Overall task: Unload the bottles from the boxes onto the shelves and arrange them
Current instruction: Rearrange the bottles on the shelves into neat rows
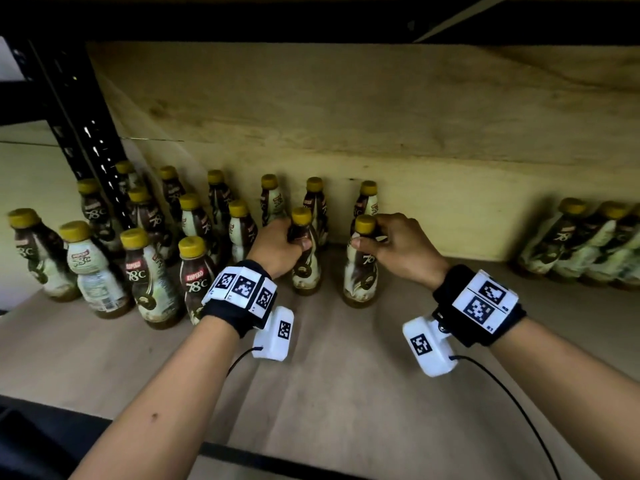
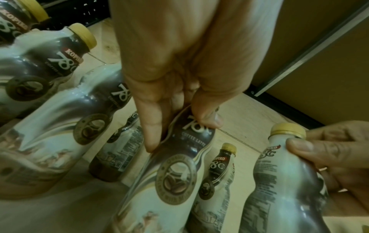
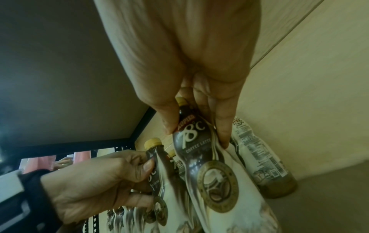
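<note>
Two coffee bottles with yellow caps stand upright on the wooden shelf (image 1: 346, 358), in front of the back row. My left hand (image 1: 282, 245) grips the left bottle (image 1: 304, 268) round its neck; up close the thumb and fingers pinch that bottle (image 2: 179, 157) just under the cap. My right hand (image 1: 391, 245) grips the right bottle (image 1: 360, 271) by the neck below its cap; the right wrist view shows the same bottle (image 3: 199, 154) held between thumb and fingers. Both bottles' bases appear to rest on the shelf.
Several more bottles (image 1: 138, 258) stand in rows on the shelf's left part, beside a black upright post (image 1: 86, 133). A shrink-wrapped pack of bottles (image 1: 588, 244) sits at the far right. The shelf's back wall (image 1: 381, 116) is close behind.
</note>
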The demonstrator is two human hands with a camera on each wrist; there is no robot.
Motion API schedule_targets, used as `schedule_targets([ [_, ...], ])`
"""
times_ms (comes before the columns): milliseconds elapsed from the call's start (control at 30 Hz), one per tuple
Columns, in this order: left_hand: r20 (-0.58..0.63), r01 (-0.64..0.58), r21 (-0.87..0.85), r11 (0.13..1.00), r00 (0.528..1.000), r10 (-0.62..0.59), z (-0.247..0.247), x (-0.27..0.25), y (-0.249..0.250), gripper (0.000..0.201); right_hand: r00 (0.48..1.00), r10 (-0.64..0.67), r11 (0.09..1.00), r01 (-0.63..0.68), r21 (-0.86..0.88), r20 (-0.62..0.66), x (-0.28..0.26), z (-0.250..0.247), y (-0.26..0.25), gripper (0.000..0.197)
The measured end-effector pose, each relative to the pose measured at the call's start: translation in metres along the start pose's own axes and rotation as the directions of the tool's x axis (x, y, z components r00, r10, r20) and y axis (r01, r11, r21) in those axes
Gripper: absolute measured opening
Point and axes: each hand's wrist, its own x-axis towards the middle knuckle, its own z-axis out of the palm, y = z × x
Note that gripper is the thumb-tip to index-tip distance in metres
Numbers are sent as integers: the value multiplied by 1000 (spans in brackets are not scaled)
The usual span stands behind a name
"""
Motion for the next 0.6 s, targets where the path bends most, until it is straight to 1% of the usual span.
schedule_targets([
  [200, 3, 28, 16, 999, 1000, -28, -4, -1, -1, 31, 998, 27, 1000, -27, 12, -64, 3, 7, -3, 24],
  [333, -11, 31, 41, 999, 999, -30, -8, -2, -1, 25, 996, 26, 1000, -26, 2, -87, 8, 9, -4, 23],
  [500, 3, 43, 22, 999, 999, -43, -10, -2, 0, 27, 995, 26, 1000, -25, 2, -93, 9, 11, -5, 20],
  [600, -2, 41, 7, 999, 999, -41, -10, -2, -1, 29, 997, 24, 999, -26, -21, -69, 9, 8, -4, 24],
])
